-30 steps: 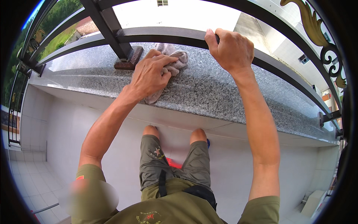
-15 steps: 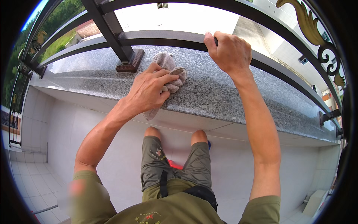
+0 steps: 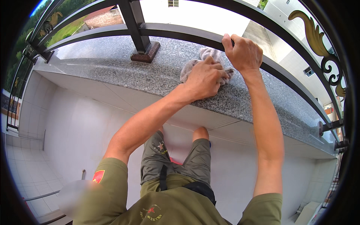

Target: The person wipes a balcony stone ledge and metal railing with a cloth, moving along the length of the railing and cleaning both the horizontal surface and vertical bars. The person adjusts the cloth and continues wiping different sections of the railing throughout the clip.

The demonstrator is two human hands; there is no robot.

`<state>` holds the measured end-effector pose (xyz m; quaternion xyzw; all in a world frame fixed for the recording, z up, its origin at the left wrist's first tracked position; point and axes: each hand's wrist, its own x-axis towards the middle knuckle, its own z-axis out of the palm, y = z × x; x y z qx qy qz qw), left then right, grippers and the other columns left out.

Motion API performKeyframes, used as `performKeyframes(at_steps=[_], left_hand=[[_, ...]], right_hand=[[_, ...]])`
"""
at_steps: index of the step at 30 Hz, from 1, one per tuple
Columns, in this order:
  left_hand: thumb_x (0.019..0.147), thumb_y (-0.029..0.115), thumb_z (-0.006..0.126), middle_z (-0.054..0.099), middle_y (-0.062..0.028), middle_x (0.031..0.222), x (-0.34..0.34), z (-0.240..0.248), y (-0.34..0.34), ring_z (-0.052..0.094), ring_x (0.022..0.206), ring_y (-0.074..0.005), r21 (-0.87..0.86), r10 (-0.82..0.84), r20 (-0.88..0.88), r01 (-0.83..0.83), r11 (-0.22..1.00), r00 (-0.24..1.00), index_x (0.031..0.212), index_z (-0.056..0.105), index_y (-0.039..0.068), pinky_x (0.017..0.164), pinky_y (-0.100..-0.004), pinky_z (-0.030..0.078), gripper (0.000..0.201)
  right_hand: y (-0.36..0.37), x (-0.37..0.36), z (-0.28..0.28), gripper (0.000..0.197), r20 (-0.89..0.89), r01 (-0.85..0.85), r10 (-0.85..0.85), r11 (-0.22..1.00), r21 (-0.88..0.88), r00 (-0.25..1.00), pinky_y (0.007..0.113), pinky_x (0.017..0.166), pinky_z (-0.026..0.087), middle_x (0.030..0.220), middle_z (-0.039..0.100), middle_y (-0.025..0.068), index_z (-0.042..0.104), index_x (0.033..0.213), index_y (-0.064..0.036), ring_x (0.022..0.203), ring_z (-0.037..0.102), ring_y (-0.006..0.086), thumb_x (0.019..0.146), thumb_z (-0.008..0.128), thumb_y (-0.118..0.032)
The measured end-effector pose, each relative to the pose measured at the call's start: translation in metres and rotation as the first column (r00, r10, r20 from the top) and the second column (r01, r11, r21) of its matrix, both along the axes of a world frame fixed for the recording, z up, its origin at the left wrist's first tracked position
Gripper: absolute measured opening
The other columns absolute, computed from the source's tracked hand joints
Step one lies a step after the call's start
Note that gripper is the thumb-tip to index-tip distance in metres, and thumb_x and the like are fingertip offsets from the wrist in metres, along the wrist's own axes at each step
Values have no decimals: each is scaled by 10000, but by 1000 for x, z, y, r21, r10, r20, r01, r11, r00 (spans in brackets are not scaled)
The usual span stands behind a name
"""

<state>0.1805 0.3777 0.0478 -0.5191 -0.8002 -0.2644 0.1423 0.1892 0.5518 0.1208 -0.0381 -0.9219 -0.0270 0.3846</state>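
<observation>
My left hand [image 3: 206,78] is closed on a bunched, greyish cloth [image 3: 188,69] and presses it onto the speckled grey granite ledge [image 3: 157,78]. Folds of the cloth stick out on both sides of the fingers. Just right of it, my right hand [image 3: 244,53] grips the lower black metal rail [image 3: 180,33] of the railing, with the fingers wrapped over the bar. The ledge runs across beneath the rail, with a shiny surface toward the outer side.
A black post with a brown base block [image 3: 146,53] stands on the ledge left of the cloth. Gold leaf and black scroll ornaments [image 3: 308,32] decorate the railing at right. Below the ledge is a pale tiled wall [image 3: 112,98]. Buildings and greenery lie beyond the railing.
My left hand has slid the cloth to the right along the ledge, from beside the post base to near my right hand. The right hand keeps its grip; the whole view has shifted slightly.
</observation>
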Motion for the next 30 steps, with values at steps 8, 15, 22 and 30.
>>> performKeyframes(at_steps=[8, 15, 22, 30], left_hand=[[735, -7, 726, 753, -48, 1259, 43, 8, -146, 639, 1202, -320, 10, 100, -14, -100, 995, 995, 1255, 778, 142, 1009, -447, 568, 544], [856, 149, 673, 744, -88, 1339, -116, -16, -361, 648, 1230, -350, 89, 843, -54, -839, 537, 535, 1349, 763, 212, 1082, -445, 535, 505], [813, 183, 673, 736, -104, 1372, -133, -15, -332, 588, 1327, -375, -80, 863, 30, -859, 506, 505, 1372, 766, 225, 1194, -438, 440, 568], [748, 32, 690, 726, -74, 1336, 28, -21, -189, 610, 1308, -330, 243, 502, -18, -484, 841, 864, 1405, 692, 133, 1102, -485, 474, 665]], right_hand=[[-3, 4, 1, 575, 61, -1, 3, 999, -36, 998, 451, 640, 586, 675, 737, 140, 746, 757, -97, 665, 763, 319, 1092, 509, -500], [-6, 0, 0, 573, 31, 26, -25, 999, -24, 999, 425, 609, 582, 644, 728, 110, 742, 745, -122, 651, 763, 292, 1096, 510, -512], [-4, -4, -5, 587, 22, 29, -29, 1000, -3, 999, 422, 609, 583, 661, 738, 105, 754, 758, -125, 652, 764, 288, 1103, 500, -527], [-2, -1, -2, 544, 37, 12, -12, 1000, -4, 999, 492, 657, 566, 771, 749, 170, 762, 835, -107, 747, 752, 388, 1116, 505, -495]])
